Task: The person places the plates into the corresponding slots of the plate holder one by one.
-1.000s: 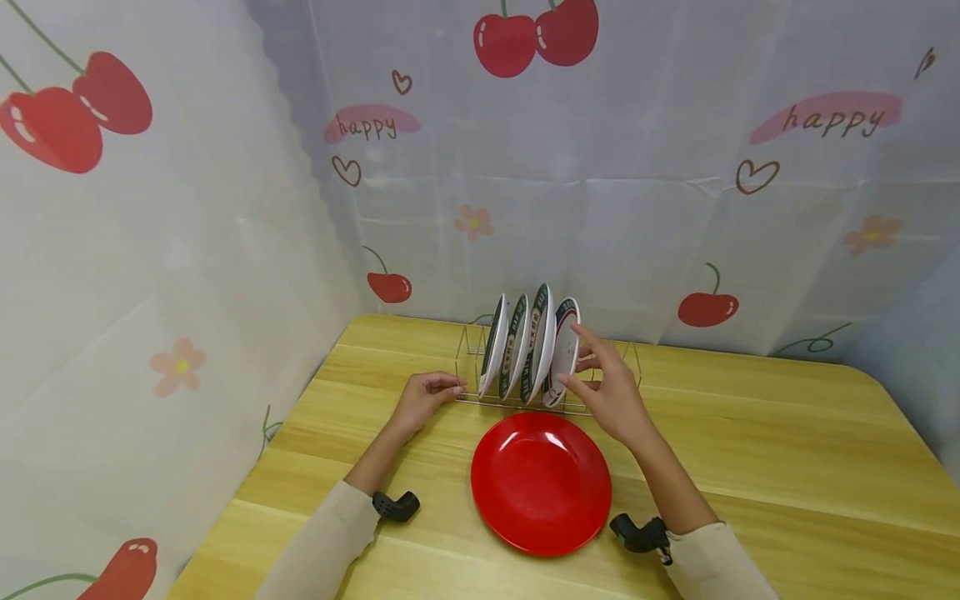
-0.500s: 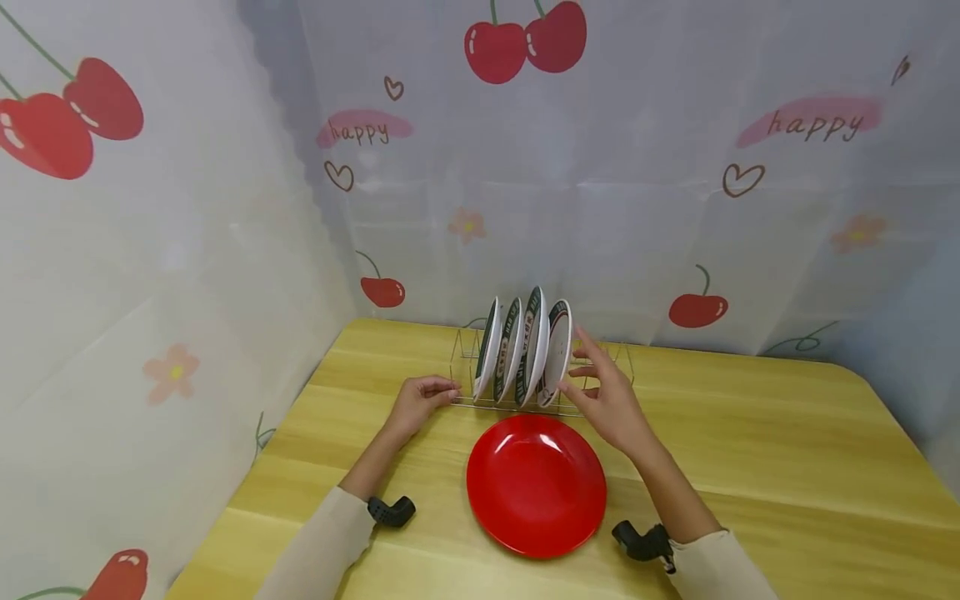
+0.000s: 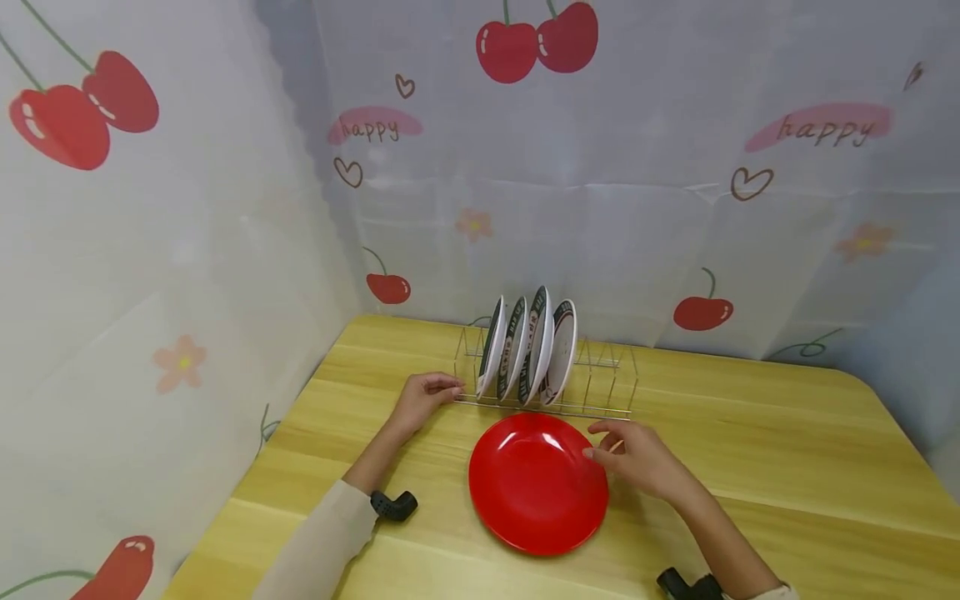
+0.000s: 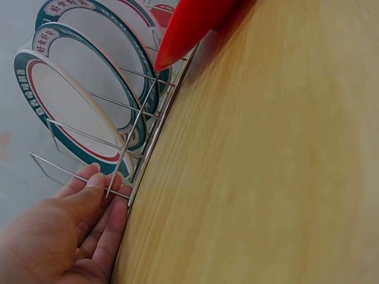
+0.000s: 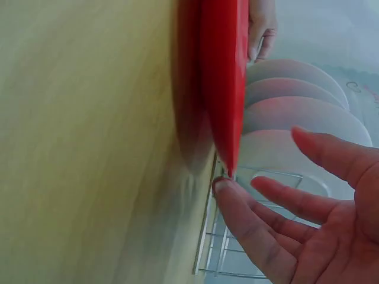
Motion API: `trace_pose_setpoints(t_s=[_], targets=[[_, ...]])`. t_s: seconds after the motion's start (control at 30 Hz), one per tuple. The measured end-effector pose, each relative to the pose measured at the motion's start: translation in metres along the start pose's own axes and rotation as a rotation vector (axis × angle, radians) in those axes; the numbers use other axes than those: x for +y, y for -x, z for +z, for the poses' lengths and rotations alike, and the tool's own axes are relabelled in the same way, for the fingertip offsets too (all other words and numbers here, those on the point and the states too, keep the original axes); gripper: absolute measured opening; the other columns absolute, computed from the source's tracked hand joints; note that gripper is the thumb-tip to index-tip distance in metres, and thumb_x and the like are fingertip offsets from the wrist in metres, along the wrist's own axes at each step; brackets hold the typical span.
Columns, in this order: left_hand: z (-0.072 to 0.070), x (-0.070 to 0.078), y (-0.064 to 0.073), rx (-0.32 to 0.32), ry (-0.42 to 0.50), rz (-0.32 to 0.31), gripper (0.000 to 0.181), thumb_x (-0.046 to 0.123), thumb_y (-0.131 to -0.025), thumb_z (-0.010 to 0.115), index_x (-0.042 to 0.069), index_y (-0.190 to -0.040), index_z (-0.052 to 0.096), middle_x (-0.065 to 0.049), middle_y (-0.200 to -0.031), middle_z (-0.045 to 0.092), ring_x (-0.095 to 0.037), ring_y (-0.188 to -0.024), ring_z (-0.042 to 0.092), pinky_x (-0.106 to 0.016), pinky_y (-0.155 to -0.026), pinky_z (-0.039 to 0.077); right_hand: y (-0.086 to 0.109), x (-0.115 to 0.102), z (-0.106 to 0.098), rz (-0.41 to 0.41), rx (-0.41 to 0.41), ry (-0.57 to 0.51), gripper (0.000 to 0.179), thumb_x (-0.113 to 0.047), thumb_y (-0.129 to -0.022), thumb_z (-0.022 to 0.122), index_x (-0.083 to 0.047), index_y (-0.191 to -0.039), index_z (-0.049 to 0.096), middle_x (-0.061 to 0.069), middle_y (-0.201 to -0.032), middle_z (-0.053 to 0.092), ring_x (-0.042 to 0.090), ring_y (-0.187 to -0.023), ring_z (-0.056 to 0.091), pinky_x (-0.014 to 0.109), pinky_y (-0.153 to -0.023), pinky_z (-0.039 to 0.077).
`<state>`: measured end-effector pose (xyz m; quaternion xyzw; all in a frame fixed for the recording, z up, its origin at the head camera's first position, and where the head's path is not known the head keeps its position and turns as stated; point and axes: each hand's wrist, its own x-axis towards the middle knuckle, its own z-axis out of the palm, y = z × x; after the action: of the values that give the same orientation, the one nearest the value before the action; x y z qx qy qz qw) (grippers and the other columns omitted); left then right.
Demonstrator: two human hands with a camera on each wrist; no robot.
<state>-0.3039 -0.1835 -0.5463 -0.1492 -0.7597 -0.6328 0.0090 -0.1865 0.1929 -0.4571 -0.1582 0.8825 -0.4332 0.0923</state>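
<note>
Four patterned plates (image 3: 536, 350) stand on edge, tilted, in a wire rack (image 3: 592, 415) near the far edge of the desk (image 3: 750, 475), closer to its far left corner than to its far right one. We see them bunched toward the rack's left end. Just in front of the rack, a red plate (image 3: 538, 485) lies face up. The left hand (image 3: 420, 402) pinches the rack's left end. Well apart from it, the right hand (image 3: 637, 458) is at the red plate's right rim, thumb and fingers parted; we cannot quite tell whether a fingertip touches.
</note>
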Motion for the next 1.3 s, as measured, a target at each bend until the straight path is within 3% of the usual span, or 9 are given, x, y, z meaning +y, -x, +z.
trace_pose_setpoints(t_s=[0.13,0.37,0.6,0.8,0.9,1.0,1.13,1.3], targets=[[0.0,-0.003,0.005,0.006,0.009,-0.023,0.017,0.006,-0.093,0.074,-0.003,-0.106,0.076,-0.015,-0.106,0.076,-0.019,-0.094,0.073,-0.03,-0.083,0.061,0.0,0.008,0.004,0.051,-0.129,-0.075,0.053,-0.006,-0.088,0.077,0.011,-0.132,0.054,0.008,-0.086,0.064,0.02,-0.07,0.062,0.036,-0.059,0.061],[0.0,-0.003,0.01,0.019,0.029,-0.042,0.015,0.006,-0.094,0.073,-0.002,-0.106,0.077,-0.014,-0.106,0.076,-0.02,-0.095,0.073,-0.03,-0.084,0.061,-0.004,0.017,0.008,0.117,-0.272,-0.312,0.072,0.016,-0.086,0.065,0.01,-0.15,0.034,0.016,-0.092,0.06,0.026,-0.074,0.067,0.047,-0.063,0.063],[0.001,0.002,0.009,0.028,0.024,-0.038,0.016,0.004,-0.093,0.072,-0.003,-0.106,0.076,-0.015,-0.105,0.076,-0.018,-0.094,0.073,-0.029,-0.083,0.061,-0.007,0.024,-0.005,0.072,-0.418,-0.478,0.092,0.007,-0.09,0.066,-0.005,-0.162,0.01,0.022,-0.11,0.065,0.026,-0.074,0.067,0.037,-0.065,0.063],[0.0,0.004,0.006,0.014,0.027,-0.028,0.018,0.005,-0.094,0.073,-0.006,-0.107,0.075,-0.021,-0.108,0.074,-0.019,-0.095,0.073,-0.028,-0.082,0.061,-0.005,0.029,-0.022,-0.016,-0.526,-0.577,0.089,0.005,-0.092,0.064,-0.009,-0.163,0.012,0.021,-0.092,0.069,0.018,-0.064,0.065,0.029,-0.065,0.061],[0.0,0.004,0.004,0.008,0.023,-0.021,0.018,0.006,-0.094,0.073,-0.006,-0.107,0.075,-0.021,-0.107,0.074,-0.02,-0.095,0.073,-0.028,-0.082,0.061,-0.003,0.031,-0.03,-0.049,-0.553,-0.587,0.083,0.006,-0.094,0.062,-0.007,-0.162,0.017,0.02,-0.092,0.07,0.017,-0.064,0.065,0.029,-0.065,0.06],[0.0,0.003,0.002,0.006,0.029,-0.018,0.019,0.005,-0.093,0.073,-0.007,-0.108,0.075,-0.021,-0.107,0.074,-0.02,-0.094,0.074,-0.028,-0.082,0.061,0.0,0.031,-0.035,-0.063,-0.548,-0.584,0.08,0.005,-0.094,0.063,-0.01,-0.162,0.021,0.02,-0.115,0.067,0.024,-0.084,0.07,0.039,-0.076,0.063],[0.0,0.005,0.002,0.001,0.043,-0.024,0.018,0.003,-0.093,0.072,-0.007,-0.107,0.075,-0.019,-0.107,0.075,-0.018,-0.093,0.074,-0.029,-0.081,0.061,0.003,0.029,-0.041,-0.064,-0.531,-0.595,0.081,0.004,-0.094,0.064,-0.016,-0.162,0.024,0.021,-0.15,0.043,0.039,-0.119,0.06,0.057,-0.09,0.057],[0.001,0.006,0.003,-0.005,0.048,-0.029,0.019,0.004,-0.093,0.072,-0.008,-0.108,0.074,-0.02,-0.107,0.074,-0.018,-0.093,0.074,-0.029,-0.081,0.061,0.01,0.023,-0.05,-0.068,-0.522,-0.585,0.082,0.003,-0.094,0.063,-0.019,-0.162,0.023,0.022,-0.155,0.035,0.04,-0.127,0.054,0.06,-0.092,0.055]])
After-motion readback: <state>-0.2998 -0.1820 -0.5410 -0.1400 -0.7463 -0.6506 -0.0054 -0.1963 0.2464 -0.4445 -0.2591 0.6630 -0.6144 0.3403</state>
